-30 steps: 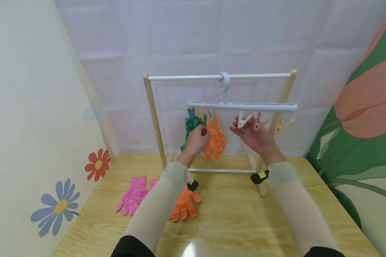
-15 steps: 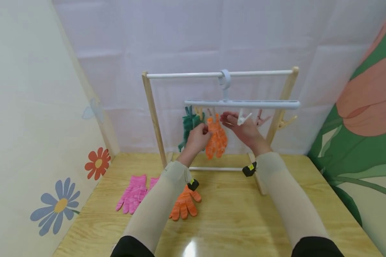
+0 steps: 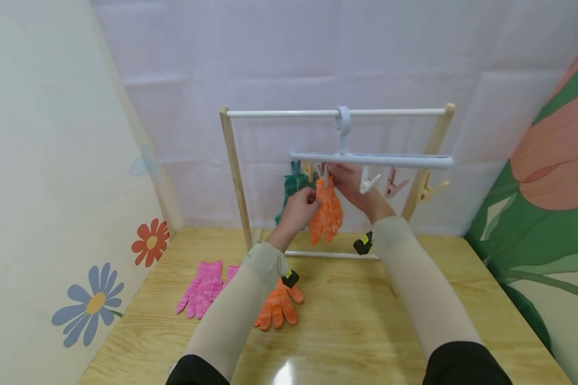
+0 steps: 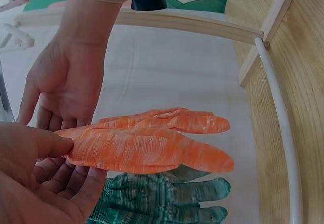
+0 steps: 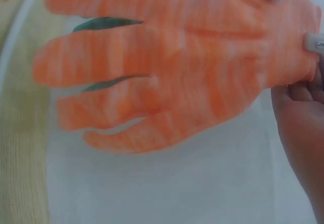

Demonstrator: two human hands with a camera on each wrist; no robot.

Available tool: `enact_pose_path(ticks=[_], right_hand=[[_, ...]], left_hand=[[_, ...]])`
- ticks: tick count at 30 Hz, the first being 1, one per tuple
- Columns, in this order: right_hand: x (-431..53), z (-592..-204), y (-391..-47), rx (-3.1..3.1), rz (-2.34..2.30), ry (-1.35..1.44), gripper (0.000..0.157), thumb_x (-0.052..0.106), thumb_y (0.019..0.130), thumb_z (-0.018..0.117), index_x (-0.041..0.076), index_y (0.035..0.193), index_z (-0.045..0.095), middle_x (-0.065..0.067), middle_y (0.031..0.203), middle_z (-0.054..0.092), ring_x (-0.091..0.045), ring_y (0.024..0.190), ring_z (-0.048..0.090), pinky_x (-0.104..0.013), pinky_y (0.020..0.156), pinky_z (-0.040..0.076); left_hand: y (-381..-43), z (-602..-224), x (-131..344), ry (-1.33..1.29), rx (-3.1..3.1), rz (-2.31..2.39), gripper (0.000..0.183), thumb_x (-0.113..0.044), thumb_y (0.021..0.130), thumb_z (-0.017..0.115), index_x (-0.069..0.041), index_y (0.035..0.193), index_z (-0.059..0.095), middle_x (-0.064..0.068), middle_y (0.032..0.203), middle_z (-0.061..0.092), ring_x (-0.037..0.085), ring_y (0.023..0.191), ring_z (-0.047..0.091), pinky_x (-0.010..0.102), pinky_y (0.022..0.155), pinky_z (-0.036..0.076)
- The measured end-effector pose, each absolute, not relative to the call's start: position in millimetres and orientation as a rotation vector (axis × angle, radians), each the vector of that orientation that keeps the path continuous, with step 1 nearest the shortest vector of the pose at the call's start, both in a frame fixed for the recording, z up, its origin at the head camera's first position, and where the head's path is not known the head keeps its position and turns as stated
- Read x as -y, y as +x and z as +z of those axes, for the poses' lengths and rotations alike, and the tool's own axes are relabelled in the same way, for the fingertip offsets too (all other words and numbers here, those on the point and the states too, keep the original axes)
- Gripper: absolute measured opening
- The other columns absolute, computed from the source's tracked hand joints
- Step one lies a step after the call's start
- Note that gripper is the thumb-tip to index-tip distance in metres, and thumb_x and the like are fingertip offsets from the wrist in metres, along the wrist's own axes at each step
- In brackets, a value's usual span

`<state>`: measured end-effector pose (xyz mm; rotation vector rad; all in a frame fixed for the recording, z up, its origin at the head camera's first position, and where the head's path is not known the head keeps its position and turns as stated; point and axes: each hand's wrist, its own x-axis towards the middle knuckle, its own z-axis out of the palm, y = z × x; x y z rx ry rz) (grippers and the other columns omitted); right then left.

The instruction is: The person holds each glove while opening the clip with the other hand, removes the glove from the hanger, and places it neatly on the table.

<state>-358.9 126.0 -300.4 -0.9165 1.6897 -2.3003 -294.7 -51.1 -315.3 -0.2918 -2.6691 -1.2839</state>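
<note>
1. Our rack (image 3: 237,182) stands on the surface (image 3: 342,315); a hanger (image 3: 400,161) hooks over its top bar (image 3: 279,114).
2. We have the hanging glove (image 3: 326,216) between our left hand (image 3: 297,211) and right hand (image 3: 355,187).
3. Left of it hangs a second glove (image 3: 292,187); right, we see clips (image 3: 367,182).
4. Loose gloves (image 3: 204,283) lie before the rack, leftward.

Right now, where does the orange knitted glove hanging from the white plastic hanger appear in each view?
Head: the hanging orange knitted glove is slightly right of centre, pinched by the left hand.
Left wrist: this glove is just below centre, its fingers pointing right.
Right wrist: this glove spans the upper part, its fingers pointing left.
Shared landmark: the green knitted glove, partly hidden in all three views.
</note>
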Motion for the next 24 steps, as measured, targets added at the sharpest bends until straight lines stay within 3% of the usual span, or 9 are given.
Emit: enact_pose_path(ticks=[4, 8, 17, 24], right_hand=[[-125, -299, -361, -1.667, -2.29, -0.886, 0.023, 0.011, 0.107, 0.049, 0.001, 0.121, 0.065, -0.006, 0.109, 0.065, -0.018, 0.095, 0.059, -0.027, 0.082, 0.05], [-124, -297, -361, -1.603, -2.25, -0.921, 0.027, 0.01, 0.108, 0.045, -0.003, 0.122, 0.064, -0.01, 0.11, 0.067, -0.02, 0.102, 0.061, -0.028, 0.087, 0.051], [-122, -298, -363, -1.516, -2.278, -0.962, 0.03, 0.003, 0.106, 0.045, 0.004, 0.107, 0.075, -0.008, 0.107, 0.071, -0.021, 0.101, 0.066, -0.03, 0.095, 0.05], [-114, -300, -365, -1.649, -2.354, -1.039, 0.029, -0.004, 0.103, 0.049, 0.007, 0.094, 0.074, -0.004, 0.101, 0.07, -0.018, 0.096, 0.066, -0.032, 0.095, 0.051]], left_hand=[[-294, -315, 49, -0.313, 2.667, -1.265, 0.022, -0.019, 0.099, 0.062, -0.006, 0.117, 0.067, 0.007, 0.104, 0.071, 0.019, 0.091, 0.064, 0.03, 0.078, 0.052], [-294, -315, 48, -0.333, 2.661, -1.25, 0.022, -0.018, 0.099, 0.063, -0.006, 0.116, 0.067, 0.007, 0.103, 0.071, 0.02, 0.09, 0.064, 0.031, 0.078, 0.052], [-295, -316, 51, -0.328, 2.672, -1.229, 0.02, -0.018, 0.097, 0.063, -0.007, 0.113, 0.068, 0.006, 0.102, 0.071, 0.019, 0.087, 0.063, 0.032, 0.076, 0.052], [-294, -316, 53, -0.311, 2.677, -1.247, 0.019, -0.017, 0.096, 0.064, -0.007, 0.112, 0.068, 0.006, 0.102, 0.071, 0.019, 0.088, 0.064, 0.031, 0.076, 0.054]])
